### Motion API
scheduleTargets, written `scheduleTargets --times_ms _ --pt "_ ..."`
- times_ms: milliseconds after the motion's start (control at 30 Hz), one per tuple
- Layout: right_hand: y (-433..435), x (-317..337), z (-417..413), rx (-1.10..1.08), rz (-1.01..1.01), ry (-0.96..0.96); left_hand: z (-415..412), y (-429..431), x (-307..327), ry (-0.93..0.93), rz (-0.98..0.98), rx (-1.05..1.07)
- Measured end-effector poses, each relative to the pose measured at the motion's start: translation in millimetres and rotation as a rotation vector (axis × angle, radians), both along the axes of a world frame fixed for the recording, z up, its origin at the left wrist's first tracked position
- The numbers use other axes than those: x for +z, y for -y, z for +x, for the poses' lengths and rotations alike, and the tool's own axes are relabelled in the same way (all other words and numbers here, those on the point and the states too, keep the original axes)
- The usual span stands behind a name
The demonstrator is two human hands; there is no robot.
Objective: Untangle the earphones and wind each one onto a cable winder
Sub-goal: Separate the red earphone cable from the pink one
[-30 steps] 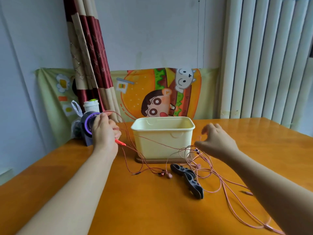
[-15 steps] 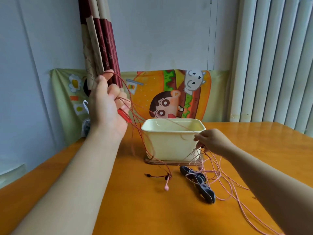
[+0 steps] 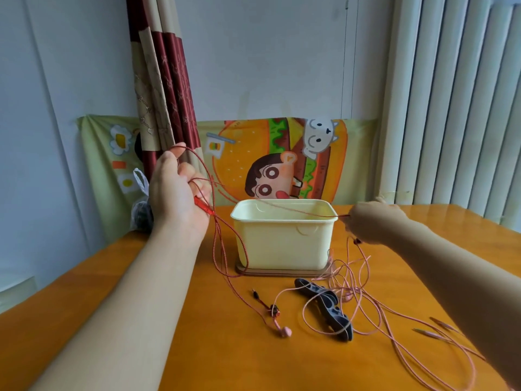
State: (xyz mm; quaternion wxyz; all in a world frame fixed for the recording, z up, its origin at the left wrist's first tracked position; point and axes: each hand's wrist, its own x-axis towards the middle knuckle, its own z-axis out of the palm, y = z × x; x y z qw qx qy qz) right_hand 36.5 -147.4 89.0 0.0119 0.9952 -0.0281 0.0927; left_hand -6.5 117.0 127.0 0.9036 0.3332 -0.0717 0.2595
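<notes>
Left hand [image 3: 177,193] is gripping looped red cord [image 3: 216,241] beside tub [image 3: 284,241]; right hand [image 3: 372,224] is pinching it taut; advise gentler tension.

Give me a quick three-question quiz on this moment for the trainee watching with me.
1. True or false: the red cable stretches from the left hand to the right hand, across the open top of the cream tub.
2. Where do the dark cable winders lie? A: inside the tub. B: on the table in front of the tub. C: in the left hand.
3. Fill in: the loose cable tangled over the winders is ___ in colour.
Key: 1 true; 2 B; 3 pink.
</notes>
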Motion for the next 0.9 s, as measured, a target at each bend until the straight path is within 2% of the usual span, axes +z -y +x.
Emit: scheduleTargets --times_ms 33,100,167,267,333,400,467,567,600,700,767,833,867,900 --pt "-2 3 -2 0.012 -0.024 0.112 1 0 -2 -0.006 0.013 0.011" --pt "-2 4 -1 0.097 0.057 0.364 4 0 -6 -0.014 0.033 0.023" --pt "-2 5 3 0.169 0.297 0.509 5 -1 -9 -0.024 0.049 0.034" --pt "-1 2 6 0.177 0.774 0.596 6 -2 -12 -0.028 0.063 0.044" --pt "3 2 7 0.143 0.964 0.672 6 -3 -12 -0.029 0.07 0.055" --pt "6 3 8 0.12 1.063 0.61 5 -3 -12 -0.023 0.079 0.07" --pt "8 -1 9 0.105 0.99 0.478 3 -3 -11 -0.018 0.08 0.078" --pt "12 -12 9 0.018 0.59 0.322 3 -2 -12 -0.038 0.092 0.102" --pt "12 -15 8 0.019 0.576 0.225 3 -2 -12 -0.044 0.094 0.106" --pt "7 -24 3 0.041 0.797 -0.191 7 -2 -16 -0.074 0.089 0.112" --pt "4 -26 2 0.094 0.765 -0.19 8 -2 -19 -0.084 0.094 0.114" --pt "-1 -24 1 0.183 0.72 0.016 8 -2 -20 -0.073 0.093 0.111" --pt "-6 -20 -3 0.241 0.77 0.087 8 -1 -19 -0.068 0.089 0.108" --pt "-14 -16 -9 0.309 0.835 0.08 8 0 -18 -0.065 0.082 0.106"
